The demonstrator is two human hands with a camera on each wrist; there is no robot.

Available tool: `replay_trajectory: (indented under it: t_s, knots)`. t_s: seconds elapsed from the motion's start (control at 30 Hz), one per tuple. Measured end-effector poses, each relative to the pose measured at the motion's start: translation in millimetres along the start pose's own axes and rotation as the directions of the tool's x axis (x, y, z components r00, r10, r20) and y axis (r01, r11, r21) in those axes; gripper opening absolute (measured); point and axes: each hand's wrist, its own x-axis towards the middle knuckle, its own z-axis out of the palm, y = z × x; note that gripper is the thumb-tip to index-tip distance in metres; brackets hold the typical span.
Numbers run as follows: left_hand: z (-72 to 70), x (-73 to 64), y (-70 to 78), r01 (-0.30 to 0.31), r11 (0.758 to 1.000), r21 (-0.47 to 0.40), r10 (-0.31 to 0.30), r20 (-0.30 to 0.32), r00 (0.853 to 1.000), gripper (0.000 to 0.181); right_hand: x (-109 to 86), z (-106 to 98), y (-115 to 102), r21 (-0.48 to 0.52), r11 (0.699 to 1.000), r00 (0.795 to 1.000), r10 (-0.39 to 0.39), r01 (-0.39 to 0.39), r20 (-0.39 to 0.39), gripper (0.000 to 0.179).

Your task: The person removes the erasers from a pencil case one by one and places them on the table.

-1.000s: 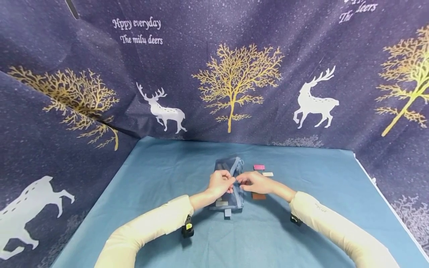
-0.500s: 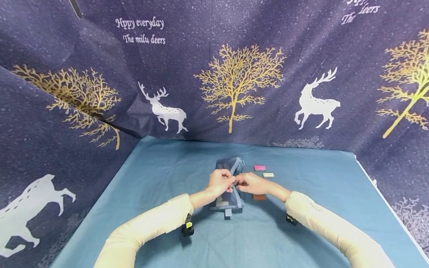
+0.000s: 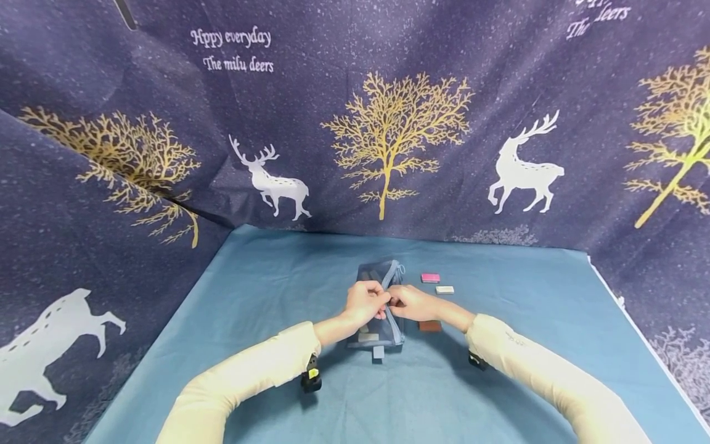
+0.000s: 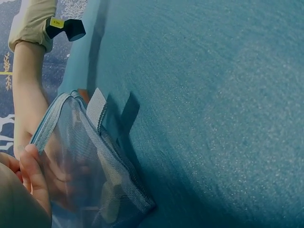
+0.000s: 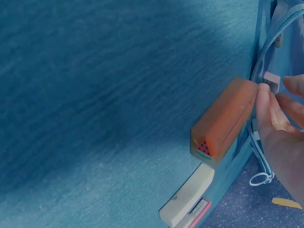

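Observation:
A blue mesh zipper pouch (image 3: 373,320) lies under both hands, with pale items inside it. The left hand (image 3: 366,303) pinches the zipper edge (image 4: 46,124), thumb and fingers together, holding it raised in the left wrist view. At the pouch's mouth is the right hand (image 3: 409,302), fingers bent. Between its thumb and fingertips in the right wrist view sits a small pale block (image 5: 271,80). Through the mesh, the left wrist view shows part of the right hand. A grey fabric tab (image 4: 97,108) sticks out at the pouch's near end.
Right of the pouch lie an orange block (image 5: 224,121) with a watermelon picture, a white eraser-like block (image 5: 189,194) and a pink block (image 3: 430,278). A zipper ring (image 3: 402,269) marks the far end. Blue cloth (image 3: 288,277) covers the table, and a deer-print curtain (image 3: 355,154) hangs behind.
The right hand has moved slightly left, its fingertips now up against the pouch's mouth beside the left hand. The left hand stays in place; the blocks on the cloth have not moved.

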Motion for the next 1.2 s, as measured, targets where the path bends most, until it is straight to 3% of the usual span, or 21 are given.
replay_trajectory:
  t_s: [0.43, 0.87, 1.2]
  knots:
    - [-0.9, 0.4, 2.4, -0.010, 1.000, -0.025, 0.010, 0.014, 1.000, 0.014, 6.7, 1.6, -2.9, 0.025, 0.999, 1.000, 0.022, -0.023, 0.015, 0.017]
    - [1.0, -2.2, -0.7, -0.012, 1.000, 0.004, 0.012, 0.004, 1.000, 0.014, 17.8, 9.9, -3.7, 0.041, 0.999, 0.996, -0.029, 0.025, 0.085, 0.033]
    - [-1.5, -3.6, 4.3, -0.028, 1.000, -0.001, 0.028, 0.011, 1.000, 0.013, 20.9, 12.0, -3.0, 0.071, 0.993, 0.992, -0.099, 0.094, 0.076, 0.022]
